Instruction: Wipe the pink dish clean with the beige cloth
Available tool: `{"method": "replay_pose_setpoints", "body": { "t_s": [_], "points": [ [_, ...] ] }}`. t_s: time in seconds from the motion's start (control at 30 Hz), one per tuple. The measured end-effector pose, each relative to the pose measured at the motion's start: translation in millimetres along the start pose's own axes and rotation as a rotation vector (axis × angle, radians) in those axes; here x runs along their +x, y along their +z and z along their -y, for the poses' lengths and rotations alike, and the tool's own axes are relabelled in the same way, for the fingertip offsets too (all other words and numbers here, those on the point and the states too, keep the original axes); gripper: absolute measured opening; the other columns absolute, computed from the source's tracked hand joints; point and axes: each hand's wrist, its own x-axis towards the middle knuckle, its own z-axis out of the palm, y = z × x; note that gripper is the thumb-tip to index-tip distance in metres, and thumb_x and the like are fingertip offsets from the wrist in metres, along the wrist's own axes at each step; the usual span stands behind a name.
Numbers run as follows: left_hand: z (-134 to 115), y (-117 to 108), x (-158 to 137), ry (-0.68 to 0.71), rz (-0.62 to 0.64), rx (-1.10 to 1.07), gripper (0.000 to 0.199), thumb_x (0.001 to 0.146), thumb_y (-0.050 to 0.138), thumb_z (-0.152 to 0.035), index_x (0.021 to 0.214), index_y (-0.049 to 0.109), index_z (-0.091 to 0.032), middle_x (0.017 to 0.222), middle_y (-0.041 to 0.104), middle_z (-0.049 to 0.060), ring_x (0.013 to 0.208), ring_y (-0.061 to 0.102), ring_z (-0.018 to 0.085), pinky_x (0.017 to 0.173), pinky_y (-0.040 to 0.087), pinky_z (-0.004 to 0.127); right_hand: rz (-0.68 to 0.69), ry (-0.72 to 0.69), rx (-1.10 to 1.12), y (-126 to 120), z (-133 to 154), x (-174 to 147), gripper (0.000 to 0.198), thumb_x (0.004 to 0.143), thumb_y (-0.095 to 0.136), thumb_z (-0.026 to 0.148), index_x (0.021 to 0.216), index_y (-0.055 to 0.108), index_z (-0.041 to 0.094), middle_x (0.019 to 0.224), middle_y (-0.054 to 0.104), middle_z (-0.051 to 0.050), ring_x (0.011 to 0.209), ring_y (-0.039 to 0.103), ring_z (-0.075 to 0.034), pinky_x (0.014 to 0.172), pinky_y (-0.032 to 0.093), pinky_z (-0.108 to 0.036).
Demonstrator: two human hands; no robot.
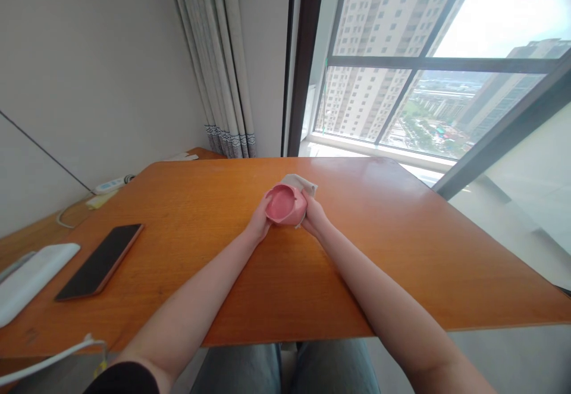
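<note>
**Sunlit Window, Bare Wood: Two Hands on a Pink Bowl**

A brown wooden desk (379, 251) fills the middle of the frame, below a large window (419, 63) at upper right that looks out on high-rise buildings (379, 13). At the center of the frame, above the desktop, a pink bowl (282, 203) tilts its open mouth toward the camera, held between a person's two hands. The left hand (259, 220) has its grip curled around the bowl's left side; the right hand (316, 215) has its grip closed on the right side, together with a pale cloth (300, 182) that shows behind the rim. Bare forearms reach up from the lower corners, a black sleeve (122, 380) at lower left, with blue jeans (332, 370) at bottom center. Left of center, a flat device with a dark face (100, 262) lies on the desk, near a white object (38, 281) at the left edge. Farther up on the left sits a white power strip (109, 185); a gray curtain (218, 55) hangs at top, left of center.
</note>
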Motion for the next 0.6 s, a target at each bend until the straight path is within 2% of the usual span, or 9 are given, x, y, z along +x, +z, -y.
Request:
{"method": "replay_pose_setpoints", "body": {
  "t_s": [0.07, 0.2, 0.3, 0.37, 0.5, 0.6],
  "points": [
    [1, 2, 0, 0.028, -0.058, -0.006, 0.031, 0.082, 0.060, -0.039, 0.106, 0.063, -0.021, 0.118, 0.064, 0.004, 0.119, 0.053, 0.022, 0.106, 0.038, 0.035, -0.026, 0.097, 0.112, 6, -4, -4, 0.054, 0.078, 0.052, 0.067, 0.096, 0.066, 0.018, 0.099, 0.072, -0.013, 0.105, 0.064, -0.031, 0.088, 0.055, -0.046],
    [4, -2, 3, 0.125, -0.202, -0.022, 0.040, 0.084, 0.057, -0.047, 0.117, 0.055, -0.025, 0.131, 0.055, 0.004, 0.125, 0.048, 0.020, 0.105, 0.039, 0.033, -0.076, 0.034, 0.174, 24, -12, -15, 0.054, 0.078, 0.054, 0.064, 0.106, 0.063, 0.019, 0.107, 0.071, -0.012, 0.110, 0.063, -0.029, 0.090, 0.055, -0.044],
    [4, -7, 4, 0.202, -0.207, 0.090, 0.051, 0.076, 0.070, -0.040, 0.121, 0.050, -0.028, 0.139, 0.047, 0.002, 0.130, 0.042, 0.017, 0.106, 0.037, 0.028, -0.131, 0.039, 0.198, 29, -10, -18, 0.051, 0.077, 0.059, 0.060, 0.108, 0.062, 0.020, 0.112, 0.069, -0.010, 0.111, 0.062, -0.026, 0.089, 0.056, -0.040],
    [3, -8, 3, 0.161, -0.160, 0.173, 0.051, 0.074, 0.072, -0.039, 0.119, 0.050, -0.026, 0.132, 0.053, 0.004, 0.124, 0.048, 0.018, 0.103, 0.040, 0.030, -0.202, 0.078, 0.208, 24, -3, -16, 0.044, 0.076, 0.061, 0.055, 0.105, 0.063, 0.021, 0.111, 0.070, -0.007, 0.108, 0.064, -0.024, 0.087, 0.056, -0.036],
    [0, -3, 0, -0.040, -0.112, 0.300, 0.042, 0.079, 0.064, -0.045, 0.114, 0.053, -0.023, 0.112, 0.061, 0.006, 0.102, 0.059, 0.020, 0.088, 0.050, 0.035, -0.266, 0.169, 0.139, 10, 9, -9, 0.030, 0.078, 0.060, 0.044, 0.096, 0.066, 0.021, 0.099, 0.073, -0.002, 0.098, 0.066, -0.020, 0.079, 0.055, -0.028],
    [0, 0, -1, -0.032, -0.137, 0.351, 0.037, 0.084, 0.056, -0.046, 0.112, 0.057, -0.023, 0.117, 0.060, 0.007, 0.106, 0.057, 0.021, 0.087, 0.050, 0.033, -0.247, 0.164, 0.098, 10, 5, -10, 0.029, 0.080, 0.059, 0.045, 0.092, 0.068, 0.021, 0.093, 0.074, -0.002, 0.092, 0.067, -0.020, 0.073, 0.055, -0.027]
  ]
}}
